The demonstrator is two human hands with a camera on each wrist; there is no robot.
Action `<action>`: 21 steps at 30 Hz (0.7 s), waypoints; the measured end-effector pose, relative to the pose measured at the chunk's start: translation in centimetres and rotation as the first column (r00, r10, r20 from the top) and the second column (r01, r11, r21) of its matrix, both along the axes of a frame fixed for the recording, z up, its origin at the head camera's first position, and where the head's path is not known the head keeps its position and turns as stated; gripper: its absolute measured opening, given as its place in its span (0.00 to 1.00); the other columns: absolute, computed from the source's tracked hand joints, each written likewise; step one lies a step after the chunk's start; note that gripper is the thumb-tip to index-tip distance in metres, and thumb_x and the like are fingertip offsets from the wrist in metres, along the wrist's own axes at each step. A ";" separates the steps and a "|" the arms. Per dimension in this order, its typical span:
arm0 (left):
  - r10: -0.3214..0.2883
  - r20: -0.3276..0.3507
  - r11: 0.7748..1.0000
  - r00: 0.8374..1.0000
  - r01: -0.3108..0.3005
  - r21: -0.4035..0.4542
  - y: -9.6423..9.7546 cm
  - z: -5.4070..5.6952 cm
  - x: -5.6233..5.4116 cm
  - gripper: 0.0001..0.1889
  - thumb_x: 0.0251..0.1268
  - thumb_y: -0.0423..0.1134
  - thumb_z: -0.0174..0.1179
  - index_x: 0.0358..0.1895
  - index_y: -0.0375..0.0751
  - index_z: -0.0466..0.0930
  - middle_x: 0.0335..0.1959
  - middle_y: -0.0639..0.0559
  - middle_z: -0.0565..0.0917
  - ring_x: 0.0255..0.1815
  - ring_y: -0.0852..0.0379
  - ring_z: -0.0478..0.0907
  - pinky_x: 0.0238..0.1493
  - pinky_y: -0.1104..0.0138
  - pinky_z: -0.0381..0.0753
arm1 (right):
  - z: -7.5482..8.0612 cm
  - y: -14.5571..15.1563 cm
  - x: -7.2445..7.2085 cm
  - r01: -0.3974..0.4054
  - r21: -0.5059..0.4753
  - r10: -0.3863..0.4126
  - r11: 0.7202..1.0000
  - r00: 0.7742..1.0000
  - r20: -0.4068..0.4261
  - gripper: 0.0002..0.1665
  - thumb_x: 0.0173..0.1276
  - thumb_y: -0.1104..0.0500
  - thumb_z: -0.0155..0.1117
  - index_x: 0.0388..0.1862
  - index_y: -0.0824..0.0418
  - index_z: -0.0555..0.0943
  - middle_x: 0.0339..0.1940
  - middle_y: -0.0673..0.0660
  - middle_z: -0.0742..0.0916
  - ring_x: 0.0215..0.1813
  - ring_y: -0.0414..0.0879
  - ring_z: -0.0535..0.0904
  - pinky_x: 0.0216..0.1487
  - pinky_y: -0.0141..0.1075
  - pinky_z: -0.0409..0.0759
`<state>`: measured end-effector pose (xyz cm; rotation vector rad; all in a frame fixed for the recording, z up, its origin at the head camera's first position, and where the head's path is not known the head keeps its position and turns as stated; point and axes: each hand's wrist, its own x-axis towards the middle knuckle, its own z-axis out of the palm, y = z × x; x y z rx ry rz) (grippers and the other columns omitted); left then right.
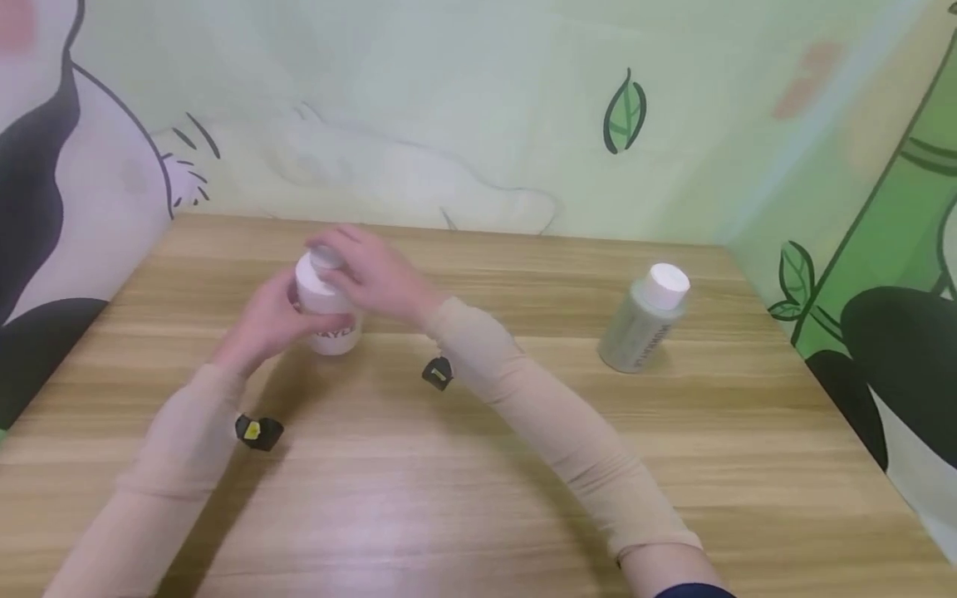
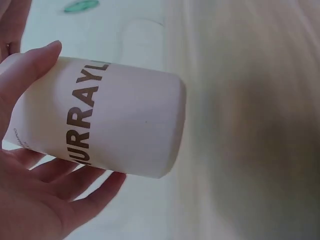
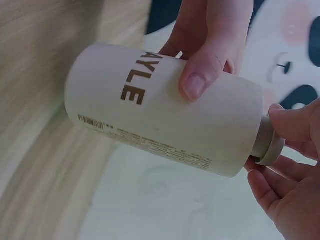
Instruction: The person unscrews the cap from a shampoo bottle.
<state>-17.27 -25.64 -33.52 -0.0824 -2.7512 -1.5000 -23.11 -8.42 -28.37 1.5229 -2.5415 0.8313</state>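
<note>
A white bottle [image 1: 333, 340] with large brown lettering stands on the left part of the table, just above or on its surface. My left hand [image 1: 272, 320] grips its body, thumb across the front and fingers behind; the left wrist view shows the same bottle [image 2: 135, 120] from its base end. At the top, my right hand [image 1: 381, 278] pinches the small round cap [image 1: 324, 256]. The right wrist view shows thumb and fingertips on either side of that cap [image 3: 275, 149], with a narrow dark gap beneath its rim.
A grey-green bottle [image 1: 635, 332] with a white cap stands at the right of the wooden table [image 1: 478, 515]. Small black objects with labels show beside each sleeve. A painted wall [image 1: 463, 100] rises behind the table's far edge.
</note>
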 end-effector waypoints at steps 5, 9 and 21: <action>-0.036 -0.056 0.990 0.998 0.028 -0.137 2.9 2.0 1.0 0.40 0.46 0.51 0.75 0.65 0.45 0.68 0.56 0.43 0.79 0.56 0.44 0.76 0.54 0.48 0.77 | 0.7 4.0 1.6 0.018 -0.078 -0.024 0.997 0.997 -0.078 0.22 0.71 0.61 0.58 0.63 0.66 0.73 0.60 0.60 0.80 0.63 0.49 0.75 0.67 0.28 0.70; -0.094 -0.063 0.964 0.994 0.075 -0.257 5.1 3.1 2.1 0.40 0.43 0.51 0.76 0.63 0.45 0.70 0.51 0.43 0.82 0.50 0.44 0.79 0.49 0.49 0.79 | 1.4 7.6 3.0 -0.008 -0.059 0.001 0.998 0.994 -0.108 0.24 0.70 0.60 0.60 0.63 0.65 0.73 0.58 0.59 0.80 0.61 0.48 0.75 0.66 0.29 0.71; -0.254 -0.066 0.900 0.965 0.211 -0.382 10.5 1.5 2.8 0.36 0.41 0.46 0.75 0.58 0.40 0.72 0.44 0.40 0.85 0.42 0.44 0.83 0.45 0.49 0.82 | 0.0 14.5 5.0 0.043 0.046 -0.034 0.998 0.981 -0.193 0.24 0.67 0.49 0.65 0.56 0.61 0.78 0.45 0.53 0.84 0.45 0.44 0.79 0.50 0.33 0.78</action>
